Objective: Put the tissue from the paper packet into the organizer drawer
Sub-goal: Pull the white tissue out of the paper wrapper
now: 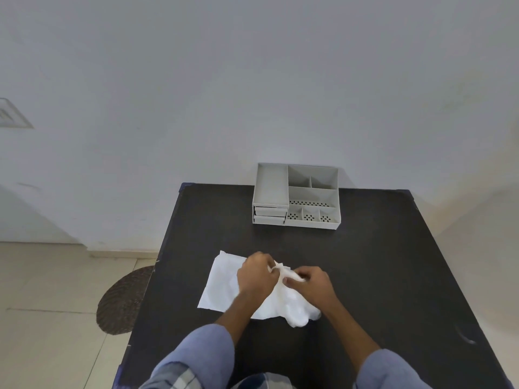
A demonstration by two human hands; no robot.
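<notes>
A plain pale wall point(252, 80) fills the upper half of the view, with a tiled floor point(50, 290) at the lower left and a round brown woven mat point(123, 301) lying on it, partly tucked under the table's left edge. A dark, nearly black table point(379, 276) takes up the lower middle and right, seen from above by the person seated at its near edge.

At the far edge of the table, a little right of centre and against the wall, sits a light grey desk organizer point(297, 195). Its top has open compartments of several sizes, and on its left front are two small drawers point(270, 215), both pushed in.

Near the middle of the table lies a white tissue point(224, 282), spread partly flat on the left and bunched into soft folds on the right. Whether any of the white material is the paper packet cannot be told.

Both forearms reach forward in rolled blue sleeves point(205, 357). The left hand point(257, 273) and the right hand point(311, 284) meet over the tissue, each with fingers curled and pinching a raised twist of it between them.
</notes>
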